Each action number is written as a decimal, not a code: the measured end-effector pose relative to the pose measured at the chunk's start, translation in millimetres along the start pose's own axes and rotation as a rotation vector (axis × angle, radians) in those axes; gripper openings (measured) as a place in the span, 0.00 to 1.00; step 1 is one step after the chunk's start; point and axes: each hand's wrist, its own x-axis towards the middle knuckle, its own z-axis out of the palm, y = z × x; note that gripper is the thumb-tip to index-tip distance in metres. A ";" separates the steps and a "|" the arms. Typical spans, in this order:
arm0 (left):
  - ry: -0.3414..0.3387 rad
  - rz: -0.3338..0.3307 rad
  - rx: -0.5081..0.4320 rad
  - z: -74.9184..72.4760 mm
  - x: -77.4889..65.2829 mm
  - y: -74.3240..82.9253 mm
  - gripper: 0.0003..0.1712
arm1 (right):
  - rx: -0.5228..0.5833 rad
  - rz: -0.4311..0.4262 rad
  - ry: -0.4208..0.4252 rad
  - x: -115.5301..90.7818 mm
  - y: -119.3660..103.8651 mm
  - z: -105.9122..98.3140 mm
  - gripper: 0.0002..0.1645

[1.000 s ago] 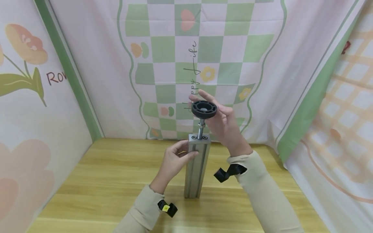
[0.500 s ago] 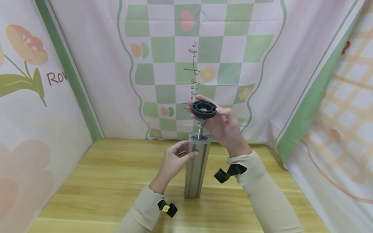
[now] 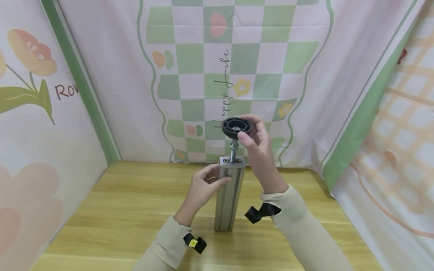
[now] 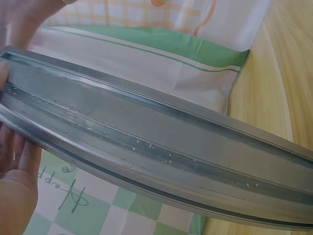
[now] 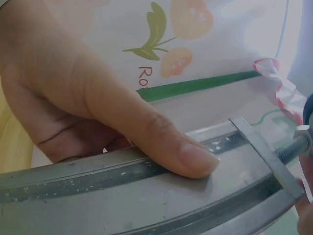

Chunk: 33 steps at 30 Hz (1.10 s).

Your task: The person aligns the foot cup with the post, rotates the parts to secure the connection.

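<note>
An aluminium profile (image 3: 227,199) stands upright on the wooden table, with a plate bolted across its top end. From that plate rises a threaded rod (image 3: 233,152) with a nut, topped by the round black base of a leveling foot (image 3: 231,131). My left hand (image 3: 203,186) grips the profile just below the plate, thumb on the near face. In the right wrist view, the left thumb (image 5: 195,159) lies along the grooved metal. My right hand (image 3: 259,158) pinches the black base at its right side, thumb at the front and fingers behind, partly hidden.
The wooden table (image 3: 135,210) extends around the profile. A checked cloth (image 3: 217,86) hangs behind it, and printed curtains (image 3: 30,150) close in both sides. Black straps (image 3: 262,212) with small holders sit on both wrists.
My right hand's spread fingers have drawn in, and its thumb has swung round to the front of the black base. The left hand and the profile stay put.
</note>
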 end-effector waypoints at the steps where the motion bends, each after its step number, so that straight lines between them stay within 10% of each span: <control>1: -0.001 0.002 0.001 -0.1 -0.1 -0.1 0.20 | -0.041 -0.020 0.017 -1.1 -0.6 1.6 0.25; 14: -0.008 0.005 -0.002 -0.5 -0.3 1.0 0.20 | -0.356 -0.115 0.132 -5.3 -10.5 13.4 0.37; 25: 0.001 0.003 -0.013 0.4 -0.5 -0.1 0.20 | 0.315 0.202 -0.189 11.3 -10.7 -9.6 0.35; 33: 0.002 0.001 -0.016 0.4 -0.3 -0.1 0.20 | 0.464 0.275 -0.318 17.8 -7.6 -19.0 0.37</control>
